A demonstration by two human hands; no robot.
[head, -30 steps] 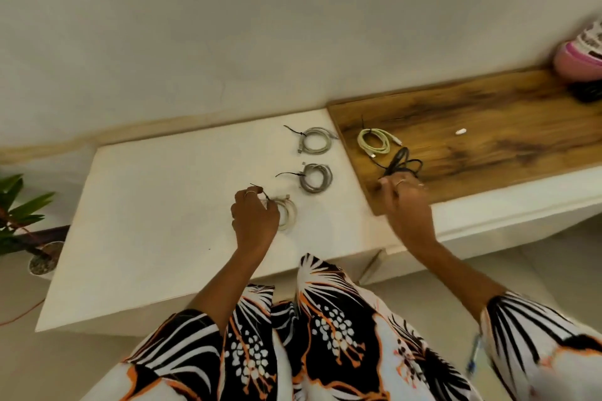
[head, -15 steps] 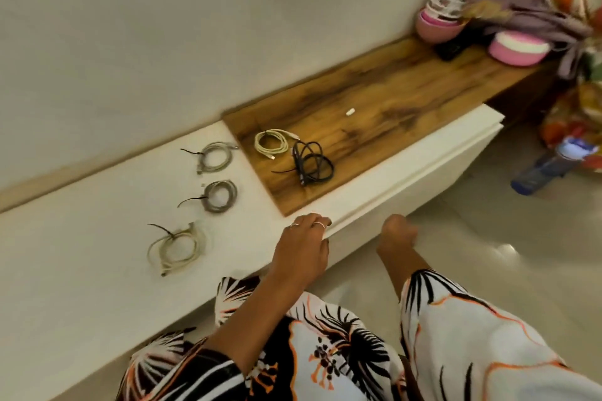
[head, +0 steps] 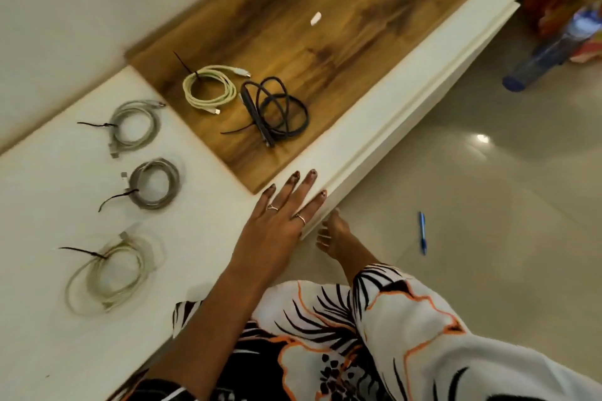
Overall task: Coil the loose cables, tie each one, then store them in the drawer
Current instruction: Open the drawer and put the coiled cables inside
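Cables (head: 146, 184): five round tied coils

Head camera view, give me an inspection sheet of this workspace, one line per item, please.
Surface: white top beside a wood top, along a wall.
Job's things: five coiled, tied cables; drawer front looks shut.
Clutter: small white piece on the wood.
Grips: left hand flat on the white edge, fingers spread; right hand below the edge, holding nothing visible.
Cables: three pale or grey coils on white; cream coil and black coil on wood, each with a black tie.
Surroundings: blue pen and a blurred blue bottle on the tiled floor.
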